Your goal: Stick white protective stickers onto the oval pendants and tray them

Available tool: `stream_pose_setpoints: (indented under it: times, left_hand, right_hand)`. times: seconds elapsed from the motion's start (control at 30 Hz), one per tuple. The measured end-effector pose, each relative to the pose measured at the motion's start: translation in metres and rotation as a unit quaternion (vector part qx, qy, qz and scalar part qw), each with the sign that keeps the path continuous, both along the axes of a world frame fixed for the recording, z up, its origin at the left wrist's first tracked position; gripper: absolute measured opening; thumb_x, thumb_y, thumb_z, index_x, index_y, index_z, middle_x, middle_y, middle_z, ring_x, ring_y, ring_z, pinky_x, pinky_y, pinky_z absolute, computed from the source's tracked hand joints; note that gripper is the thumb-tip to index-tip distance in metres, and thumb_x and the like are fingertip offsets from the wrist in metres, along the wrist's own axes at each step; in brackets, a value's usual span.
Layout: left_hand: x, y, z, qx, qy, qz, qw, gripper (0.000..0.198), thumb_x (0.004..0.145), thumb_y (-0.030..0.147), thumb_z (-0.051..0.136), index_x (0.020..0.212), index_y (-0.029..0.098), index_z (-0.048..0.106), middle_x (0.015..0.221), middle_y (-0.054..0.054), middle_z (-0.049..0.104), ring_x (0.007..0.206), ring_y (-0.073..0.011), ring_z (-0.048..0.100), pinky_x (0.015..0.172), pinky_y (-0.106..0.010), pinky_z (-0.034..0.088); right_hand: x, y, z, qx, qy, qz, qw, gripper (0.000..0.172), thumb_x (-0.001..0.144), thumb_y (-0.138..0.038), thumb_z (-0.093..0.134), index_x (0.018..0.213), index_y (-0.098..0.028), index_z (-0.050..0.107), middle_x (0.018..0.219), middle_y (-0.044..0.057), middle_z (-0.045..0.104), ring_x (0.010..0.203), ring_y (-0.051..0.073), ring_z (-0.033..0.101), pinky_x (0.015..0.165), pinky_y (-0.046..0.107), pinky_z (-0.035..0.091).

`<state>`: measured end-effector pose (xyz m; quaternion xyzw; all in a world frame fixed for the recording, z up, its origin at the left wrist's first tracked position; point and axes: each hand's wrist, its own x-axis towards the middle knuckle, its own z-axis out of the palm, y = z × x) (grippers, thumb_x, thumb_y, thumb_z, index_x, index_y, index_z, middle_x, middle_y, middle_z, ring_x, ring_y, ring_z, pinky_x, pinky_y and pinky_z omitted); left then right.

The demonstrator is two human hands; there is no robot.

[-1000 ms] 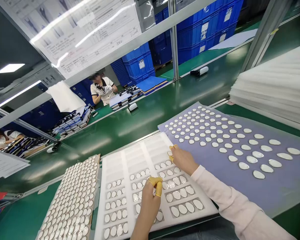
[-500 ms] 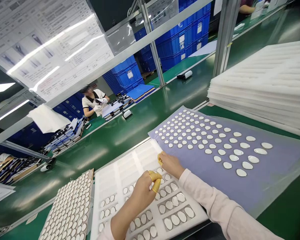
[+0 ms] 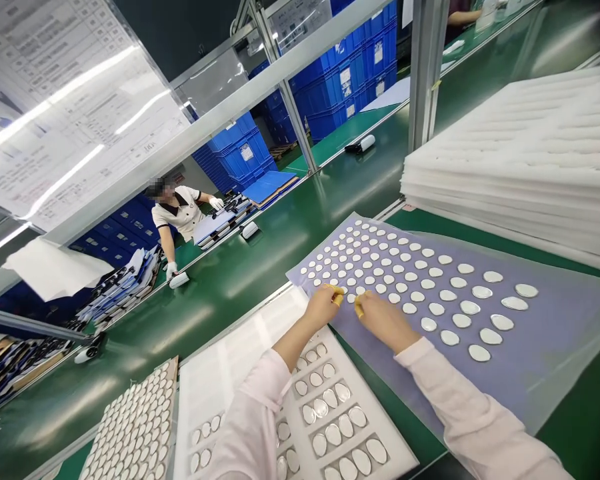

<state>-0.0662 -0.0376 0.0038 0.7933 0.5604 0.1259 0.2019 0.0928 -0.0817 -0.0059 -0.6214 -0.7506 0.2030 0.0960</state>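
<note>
My left hand is at the left edge of the purple sheet, its yellow-covered fingertips pinched together near the white oval pieces. Just right of it, my right hand has its yellow-tipped fingers closed together at an oval in the same rows. Whatever either hand holds is too small to make out. Below my left forearm lies a white foam tray with more ovals in its compartments; my left sleeve hides part of it.
A board of packed ovals lies at lower left. White foam sheets are stacked at right. Beyond the green conveyor, a person in white gloves reaches toward a small white-and-black device. A metal post stands behind.
Both hands have moved from the foam tray to the ovals on the purple sheet. The person across the conveyor has reached an arm down to a device. The view has shifted slightly.
</note>
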Motion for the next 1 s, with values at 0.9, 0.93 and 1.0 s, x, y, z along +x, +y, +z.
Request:
stream_pose_setpoints:
  times: [0.9,0.93,1.0]
  left_hand:
    - [-0.002,-0.184,0.061,-0.071,-0.363,0.026,0.929,0.016,0.101,0.036,0.045,0.098,0.021,0.047,0.093,-0.004,0.054,0.081,-0.0145,0.052,0.078,-0.03,0.05]
    - [-0.004,-0.196,0.063,-0.079,-0.394,0.03,0.915,0.022,0.1,0.042,0.047,0.097,0.021,0.047,0.092,-0.003,0.052,0.08,-0.0144,0.05,0.077,-0.03,0.049]
    - [-0.009,-0.215,0.064,-0.087,-0.434,0.037,0.896,0.029,0.098,0.049,0.05,0.096,0.021,0.048,0.091,-0.003,0.05,0.079,-0.014,0.049,0.077,-0.031,0.049]
  right_hand:
    - [0.006,-0.123,0.044,0.052,0.424,0.079,0.9,0.024,0.102,-0.041,0.037,0.091,-0.025,0.053,0.084,0.002,0.059,0.078,0.018,0.061,0.073,0.029,0.056]
    - [0.003,-0.133,0.046,0.053,0.466,0.09,0.879,0.023,0.102,-0.041,0.04,0.091,-0.026,0.054,0.083,0.001,0.058,0.077,0.018,0.06,0.072,0.029,0.055]
    - [0.0,-0.149,0.046,0.049,0.524,0.114,0.843,0.02,0.101,-0.039,0.046,0.09,-0.027,0.057,0.083,0.001,0.056,0.076,0.018,0.058,0.072,0.03,0.054]
